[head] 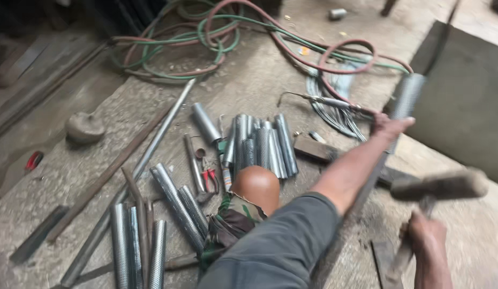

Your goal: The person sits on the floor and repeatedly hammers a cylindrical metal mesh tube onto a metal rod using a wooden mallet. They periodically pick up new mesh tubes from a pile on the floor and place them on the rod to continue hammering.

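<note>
1. Left hand [391,127] grips a perforated metal tube [407,97] at far right, fingers wrapped round it
2. Right hand [428,235] clutches a raised hammer [440,185] near right
3. A stray swing could strike the left wrist

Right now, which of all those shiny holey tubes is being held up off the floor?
The perforated metal tube at upper right, gripped by the left hand. It stands tilted in the air, while the other tubes lie flat on the floor.
</note>
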